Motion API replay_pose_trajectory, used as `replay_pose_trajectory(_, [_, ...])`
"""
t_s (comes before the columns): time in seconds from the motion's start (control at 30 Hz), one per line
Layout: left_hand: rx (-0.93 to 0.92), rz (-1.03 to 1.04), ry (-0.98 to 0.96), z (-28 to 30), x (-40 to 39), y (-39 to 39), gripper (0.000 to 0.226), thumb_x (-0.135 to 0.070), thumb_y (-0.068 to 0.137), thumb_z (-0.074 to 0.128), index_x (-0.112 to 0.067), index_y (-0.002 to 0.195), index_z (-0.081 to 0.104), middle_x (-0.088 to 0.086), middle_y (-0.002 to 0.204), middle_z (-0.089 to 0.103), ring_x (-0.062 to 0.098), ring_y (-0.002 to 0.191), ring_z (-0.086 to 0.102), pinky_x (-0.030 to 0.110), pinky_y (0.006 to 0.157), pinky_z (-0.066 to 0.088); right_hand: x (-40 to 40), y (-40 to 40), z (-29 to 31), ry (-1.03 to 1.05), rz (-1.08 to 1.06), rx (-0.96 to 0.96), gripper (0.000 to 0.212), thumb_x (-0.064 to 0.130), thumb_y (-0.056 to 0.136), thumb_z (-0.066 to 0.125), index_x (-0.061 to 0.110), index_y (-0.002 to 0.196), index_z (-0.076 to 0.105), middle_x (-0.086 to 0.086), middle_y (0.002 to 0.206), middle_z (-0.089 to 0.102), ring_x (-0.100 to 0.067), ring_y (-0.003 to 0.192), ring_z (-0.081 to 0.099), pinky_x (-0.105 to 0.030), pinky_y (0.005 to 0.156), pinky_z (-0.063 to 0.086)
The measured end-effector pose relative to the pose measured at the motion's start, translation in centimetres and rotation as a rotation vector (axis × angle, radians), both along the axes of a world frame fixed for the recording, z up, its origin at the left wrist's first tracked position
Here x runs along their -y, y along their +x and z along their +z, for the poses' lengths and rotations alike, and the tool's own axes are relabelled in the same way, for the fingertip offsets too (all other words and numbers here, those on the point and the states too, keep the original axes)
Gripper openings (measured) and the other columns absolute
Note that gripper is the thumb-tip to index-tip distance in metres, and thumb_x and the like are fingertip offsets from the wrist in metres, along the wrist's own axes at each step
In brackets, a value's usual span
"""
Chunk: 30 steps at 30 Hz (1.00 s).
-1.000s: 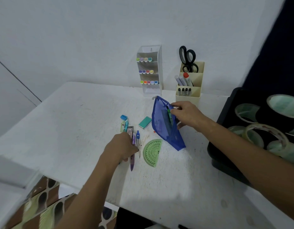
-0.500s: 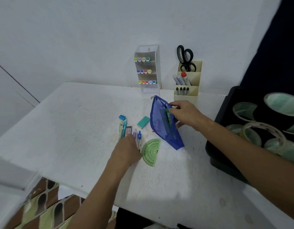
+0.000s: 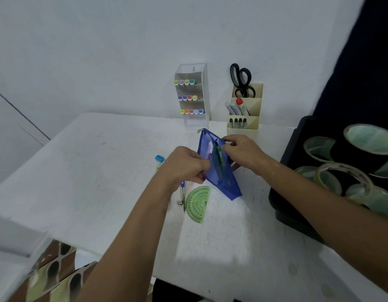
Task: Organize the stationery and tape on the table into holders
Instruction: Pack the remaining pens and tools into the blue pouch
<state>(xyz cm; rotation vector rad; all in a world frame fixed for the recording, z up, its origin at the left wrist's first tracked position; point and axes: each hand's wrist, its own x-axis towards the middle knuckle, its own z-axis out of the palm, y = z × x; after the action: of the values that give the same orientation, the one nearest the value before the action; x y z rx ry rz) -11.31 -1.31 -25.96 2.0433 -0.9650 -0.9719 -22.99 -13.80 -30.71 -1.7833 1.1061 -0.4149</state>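
Note:
A blue mesh pouch (image 3: 223, 182) stands tilted on the white table (image 3: 90, 171), its mouth held open. My right hand (image 3: 243, 152) grips the pouch's right edge near the top. My left hand (image 3: 184, 165) holds a purple pen (image 3: 207, 154), whose upper end is at the pouch's mouth. A green pen (image 3: 219, 154) sits inside the pouch. On the table below lie a green protractor (image 3: 198, 203) and a blue compass (image 3: 182, 196). A small blue sharpener (image 3: 159, 158) shows left of my left hand.
At the back stand a white marker holder (image 3: 194, 95) with coloured markers and a cream holder (image 3: 243, 115) with black scissors (image 3: 241, 78) and pens. A black tray (image 3: 297, 210) at the right holds several tape rolls (image 3: 341, 177). Patterned floor shows below the table's near edge.
My left hand picked the purple pen up from the table and carried it up and right to the pouch's mouth. My right hand kept its hold on the pouch.

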Motion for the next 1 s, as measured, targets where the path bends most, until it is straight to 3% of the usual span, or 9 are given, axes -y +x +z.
replay_pose_trajectory(0.07, [-0.043,0.064,0.017,-0.6,1.3,-0.5,0.012,-0.003,0.077,0.063,0.007,0.076,0.069,0.01,0.057,0.06,0.012,0.043,0.059,0.023,0.054,0.058,-0.1,-0.1,0.1,0.005,0.0,0.014,0.044,0.016,0.096,0.046,0.016,0.139,0.047,-0.012,0.11,0.064,-0.027,0.082,0.068,-0.032,0.057,0.059])
replay_pose_trajectory(0.2, [0.018,0.113,-0.012,-1.8,2.9,-1.0,0.017,-0.006,0.072,0.061,0.002,0.058,0.064,0.013,0.047,0.057,0.023,0.044,0.056,0.039,0.06,0.057,-0.1,-0.1,0.1,0.012,0.003,0.024,0.043,0.016,0.095,0.046,0.015,0.139,0.047,-0.013,0.105,0.066,-0.029,0.081,0.068,-0.033,0.058,0.06])
replay_pose_trajectory(0.3, [0.061,0.075,-0.029,-2.3,2.6,-1.2,0.03,-0.02,0.066,0.061,0.006,0.075,0.07,0.025,0.074,0.069,0.037,0.064,0.067,0.05,0.072,0.059,0.0,0.0,0.0,0.011,0.004,0.03,0.044,0.016,0.094,0.047,0.015,0.138,0.049,-0.012,0.107,0.066,-0.03,0.08,0.069,-0.034,0.058,0.06])
replay_pose_trajectory(0.37, [0.07,0.063,-0.03,-2.5,2.1,-1.0,0.026,-0.02,0.071,0.061,0.003,0.079,0.072,0.023,0.08,0.071,0.036,0.075,0.07,0.045,0.07,0.059,0.0,0.0,0.0,0.01,0.005,0.032,0.043,0.017,0.094,0.047,0.015,0.137,0.05,-0.011,0.109,0.064,-0.03,0.08,0.069,-0.033,0.056,0.06])
replay_pose_trajectory(0.47, [0.114,0.095,-0.041,-2.9,1.1,0.3,0.014,-0.015,0.079,0.06,-0.009,0.072,0.071,0.009,0.073,0.068,0.024,0.068,0.066,0.034,0.059,0.057,0.1,0.1,-0.1,0.014,0.014,0.012,0.042,0.018,0.096,0.046,0.017,0.138,0.049,-0.008,0.112,0.062,-0.026,0.08,0.068,-0.029,0.053,0.057])
replay_pose_trajectory(0.63, [0.195,0.204,-0.057,-3.3,-0.9,4.1,0.007,-0.015,0.081,0.062,-0.014,0.083,0.069,0.013,0.087,0.072,0.025,0.073,0.067,0.04,0.072,0.058,0.1,0.3,-0.2,0.024,0.028,-0.01,0.043,0.019,0.096,0.046,0.018,0.139,0.047,-0.009,0.108,0.063,-0.026,0.082,0.068,-0.027,0.053,0.058])
replay_pose_trajectory(0.73, [0.275,0.264,-0.02,-3.7,-1.8,6.5,0.021,-0.015,0.078,0.062,-0.012,0.097,0.071,0.009,0.097,0.072,0.027,0.085,0.069,0.043,0.08,0.058,0.2,0.3,-0.3,0.027,0.034,-0.022,0.043,0.02,0.096,0.047,0.02,0.139,0.048,-0.008,0.102,0.064,-0.027,0.083,0.068,-0.026,0.052,0.057])
replay_pose_trajectory(1.0, [0.369,0.278,0.18,-5.1,-3.5,8.8,0.008,-0.011,0.086,0.054,-0.013,0.083,0.062,0.012,0.083,0.07,0.032,0.077,0.07,0.043,0.074,0.06,0.1,0.3,-0.2,0.035,0.046,-0.014,0.043,0.021,0.096,0.049,0.019,0.139,0.048,-0.01,0.101,0.066,-0.03,0.086,0.068,-0.033,0.06,0.06])
